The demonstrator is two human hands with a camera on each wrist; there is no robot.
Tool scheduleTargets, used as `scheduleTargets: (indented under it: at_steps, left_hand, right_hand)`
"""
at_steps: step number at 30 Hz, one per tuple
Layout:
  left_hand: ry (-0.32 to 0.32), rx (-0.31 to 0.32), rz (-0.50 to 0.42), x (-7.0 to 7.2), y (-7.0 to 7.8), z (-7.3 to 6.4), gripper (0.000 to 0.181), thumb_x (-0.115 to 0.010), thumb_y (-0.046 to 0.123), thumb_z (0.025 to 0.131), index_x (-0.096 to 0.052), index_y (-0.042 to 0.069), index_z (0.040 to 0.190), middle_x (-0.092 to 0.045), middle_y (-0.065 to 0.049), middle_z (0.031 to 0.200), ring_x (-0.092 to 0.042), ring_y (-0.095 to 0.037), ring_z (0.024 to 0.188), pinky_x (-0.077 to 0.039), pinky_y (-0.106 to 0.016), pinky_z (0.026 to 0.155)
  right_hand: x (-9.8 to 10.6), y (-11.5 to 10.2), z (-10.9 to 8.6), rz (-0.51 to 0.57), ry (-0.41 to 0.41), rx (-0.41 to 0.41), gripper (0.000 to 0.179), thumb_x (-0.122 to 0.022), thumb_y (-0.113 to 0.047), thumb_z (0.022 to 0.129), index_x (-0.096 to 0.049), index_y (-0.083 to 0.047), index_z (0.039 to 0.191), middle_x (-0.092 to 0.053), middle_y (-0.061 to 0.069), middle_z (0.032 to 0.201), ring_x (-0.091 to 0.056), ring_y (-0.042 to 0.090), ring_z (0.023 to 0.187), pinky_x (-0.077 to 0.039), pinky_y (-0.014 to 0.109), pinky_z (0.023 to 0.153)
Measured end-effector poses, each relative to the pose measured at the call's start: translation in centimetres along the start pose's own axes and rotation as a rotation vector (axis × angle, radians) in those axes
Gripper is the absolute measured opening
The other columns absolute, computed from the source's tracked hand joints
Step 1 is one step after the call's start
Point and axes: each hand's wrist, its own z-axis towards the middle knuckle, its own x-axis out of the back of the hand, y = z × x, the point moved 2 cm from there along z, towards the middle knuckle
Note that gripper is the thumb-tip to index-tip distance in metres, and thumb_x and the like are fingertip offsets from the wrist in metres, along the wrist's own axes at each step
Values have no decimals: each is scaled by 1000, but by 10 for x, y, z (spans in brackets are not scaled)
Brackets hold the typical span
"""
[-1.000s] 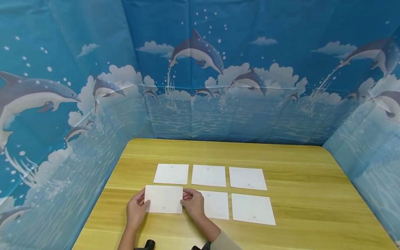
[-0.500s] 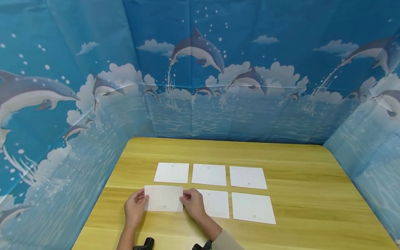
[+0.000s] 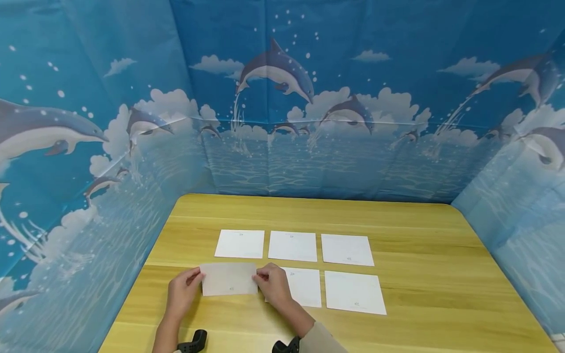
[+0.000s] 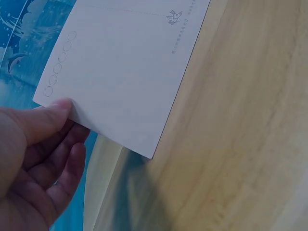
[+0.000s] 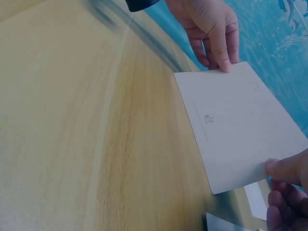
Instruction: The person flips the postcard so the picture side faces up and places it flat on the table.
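A white postcard (image 3: 228,279) is held up off the wooden table between both hands. My left hand (image 3: 182,292) pinches its left short edge, thumb on the printed face. At the opposite short edge my right hand (image 3: 274,284) pinches it the same way. In the left wrist view the postcard (image 4: 120,67) shows a row of small printed circles, a dotted line and a small bird drawing. The right wrist view has the same postcard (image 5: 236,125) with the left hand (image 5: 214,33) at its far end and the right hand (image 5: 288,187) at its near corner.
Several more white postcards lie flat: a back row with a left (image 3: 240,243), a middle (image 3: 292,246) and a right card (image 3: 347,249). In front are a partly covered card (image 3: 304,288) and another (image 3: 355,292). A dolphin-print curtain (image 3: 282,162) surrounds the table (image 3: 432,274).
Both hands raise and tilt the held postcard, so it looks flatter and greyer in the head view. The left hand has shifted slightly left. The cards on the table stay put.
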Motion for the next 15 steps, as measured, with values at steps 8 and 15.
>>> scheduleTargets:
  at_steps: [8, 15]
  left_hand:
    - [26, -152, 124, 8, 4, -2, 19, -63, 10, 87, -68, -3, 100, -63, -7, 92, -60, -23, 86, -51, -37, 73]
    - [26, -147, 129, 12, 7, -2, 17, -62, 13, 88, -69, 1, 99, -65, -5, 89, -58, -21, 84, -50, -35, 70]
  right_hand:
    - [5, -5, -3, -8, -12, 50, 9, -70, -6, 79, -73, 2, 83, -61, 0, 69, -50, 3, 60, -44, 18, 52]
    - [7, -8, -4, 93, -78, -4, 15, -65, -8, 84, -71, 4, 91, -68, 5, 77, -58, 5, 65, -48, 19, 57]
